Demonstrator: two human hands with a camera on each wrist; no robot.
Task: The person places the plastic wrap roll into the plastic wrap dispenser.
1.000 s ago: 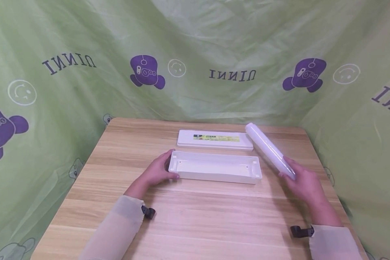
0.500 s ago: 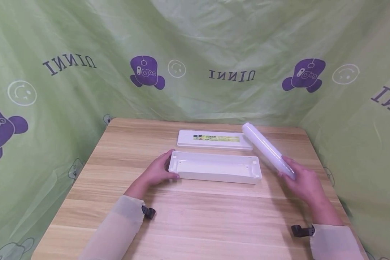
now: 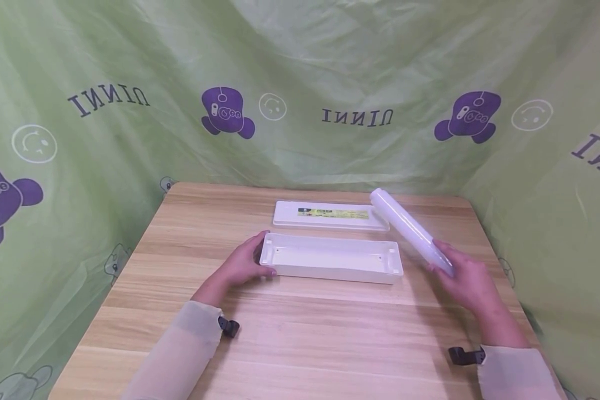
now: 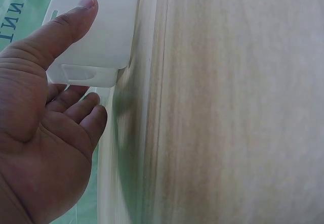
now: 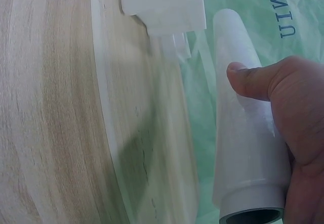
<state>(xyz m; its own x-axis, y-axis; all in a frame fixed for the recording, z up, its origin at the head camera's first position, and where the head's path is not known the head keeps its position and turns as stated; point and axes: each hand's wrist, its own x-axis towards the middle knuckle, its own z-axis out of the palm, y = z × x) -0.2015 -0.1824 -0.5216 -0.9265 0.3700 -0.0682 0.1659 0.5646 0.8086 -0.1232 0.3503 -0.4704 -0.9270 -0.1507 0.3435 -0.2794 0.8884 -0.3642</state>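
White box (image 3: 332,273) upright on the bench (image 3: 325,339), centre of the head frame; left end pinched by the left hand (image 3: 242,261), thumb on the near wall. Glossy roll (image 3: 409,226) right of centre, slanting, lower end gripped by the right hand (image 3: 469,281), upper end overlapping the labelled lid (image 3: 300,221) in view; contact unclear. Suggested handling: steady the box lightly, without flexing its wall; brace the roll firmly, likely end-heavy in this grip; steer its far end clear of the lid.

The white roll (image 3: 405,225) has swung slightly left.
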